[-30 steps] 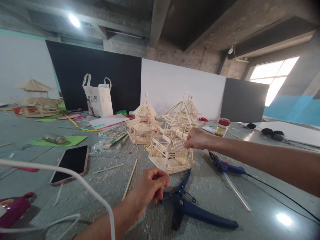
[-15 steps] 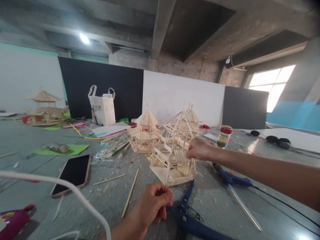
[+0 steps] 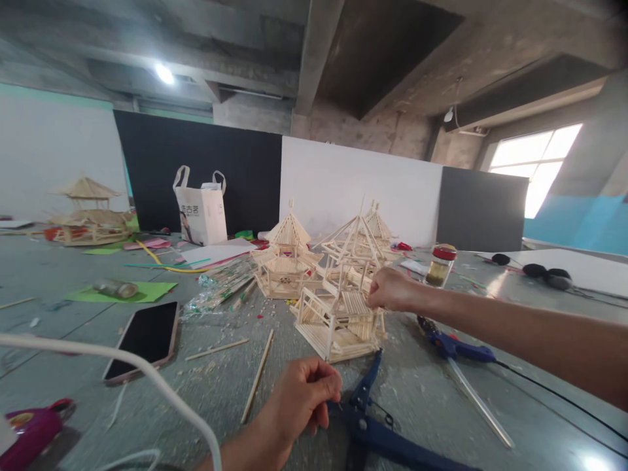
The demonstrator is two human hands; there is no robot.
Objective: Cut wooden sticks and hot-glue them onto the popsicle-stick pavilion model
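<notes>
Barely anything moves: the right hand (image 3: 392, 289) stays pinched on the stick model (image 3: 338, 317) mid-surface, while the left hand (image 3: 301, 399) stays curled near the cutters (image 3: 387, 432), perhaps pinching a sliver.

My right hand (image 3: 392, 290) is touching a pale straw-coloured stick house (image 3: 338, 320); my left hand (image 3: 299, 399) is hovering by dark blue cutters (image 3: 383, 432). A black phone (image 3: 144, 332), bright green paper (image 3: 147, 291) and a blue glue gun (image 3: 456, 347) are lying on grey.

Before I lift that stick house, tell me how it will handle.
The stick house is probably light and fragile: thin sticks, open gaps. Its flat base suggests it won't roll. The right hand already touches its roof, so grip gently.
</notes>
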